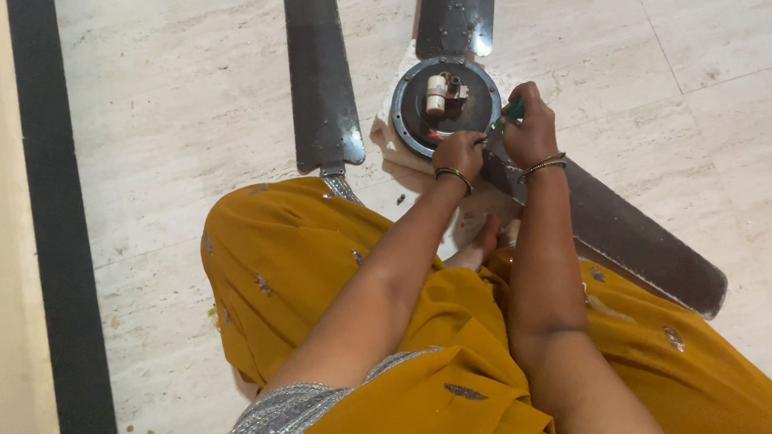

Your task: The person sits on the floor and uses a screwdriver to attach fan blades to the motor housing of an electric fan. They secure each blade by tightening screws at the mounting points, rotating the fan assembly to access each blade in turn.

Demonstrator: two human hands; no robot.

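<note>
Dark metal makes up the round ceiling-fan motor housing (445, 107), which lies flat on the pale stone-tile floor (185, 91) just ahead of the person's crossed knees, directly under both sets of fingertips. In the head view, the left hand (458, 151) rests on the housing's near rim, its fingers pressed together and bent down onto the metal. The right hand (531, 127) sits just to the right of them, its fingers curled shut around a green-handled screwdriver (507, 118) whose thin shaft slants down toward the left fingertips; whether the tip sits in a screw I cannot tell.

To my eye, the work goes best with the left fingers bearing down so the housing cannot spin, and the shaft kept square to the screw head so it does not slip on the smooth painted metal.

A white plastic cylindrical part (436, 94) stands inside the housing, beyond the fingers. Three long, flat, dark metal fan blades (320, 65) fan outward, their surfaces dull and dusty. Mustard-yellow fabric with silver trim (309, 257) drapes softly over the legs
</note>
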